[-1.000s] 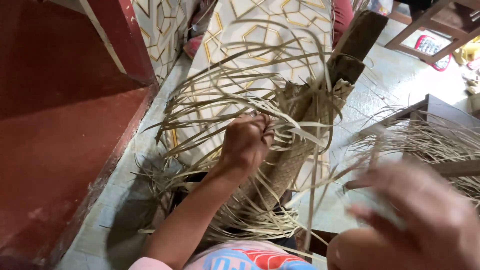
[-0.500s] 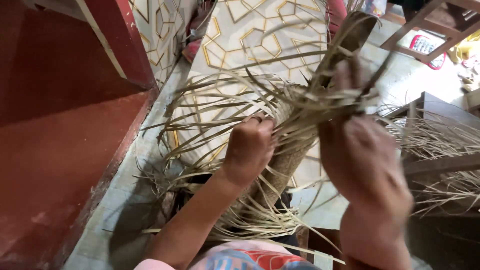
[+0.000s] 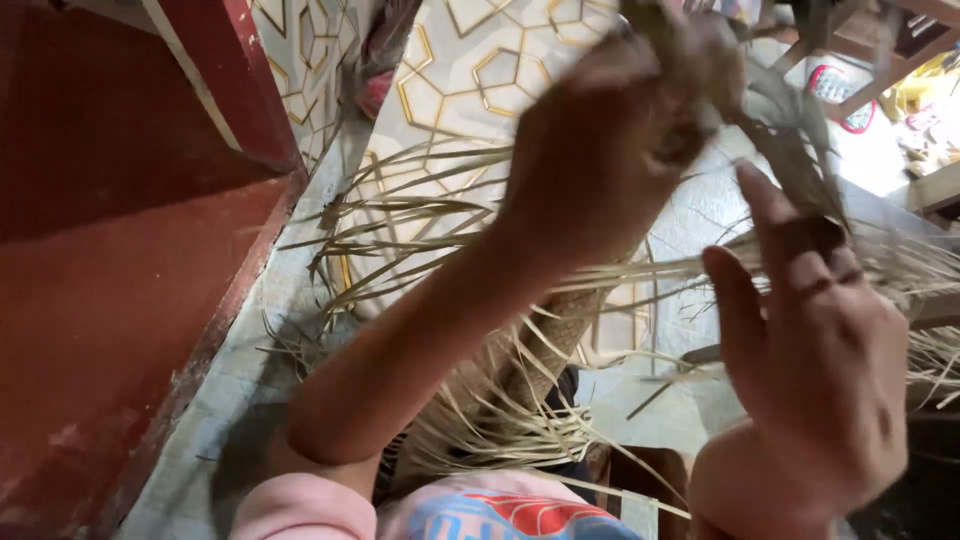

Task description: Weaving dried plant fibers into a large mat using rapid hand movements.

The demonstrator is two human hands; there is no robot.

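My left hand (image 3: 610, 130) is raised near the top of the view and closed around a bunch of dry straw strands (image 3: 760, 100). My right hand (image 3: 810, 360) is lower right, fingers spread and upright, touching the same strands near their dark tips. Below the hands stands a partly woven straw piece (image 3: 540, 350) wrapped on a post, with loose pale strips (image 3: 400, 230) fanning out to the left and toward me.
A red painted step (image 3: 120, 280) fills the left side. A mat with gold hexagon pattern (image 3: 470, 70) lies on the pale tiled floor (image 3: 230, 400). Wooden furniture legs (image 3: 880, 50) and more straw (image 3: 930, 290) are at the right.
My left hand has lifted from the woven piece up to the top of the strands. My right hand has dropped lower and opened its fingers.
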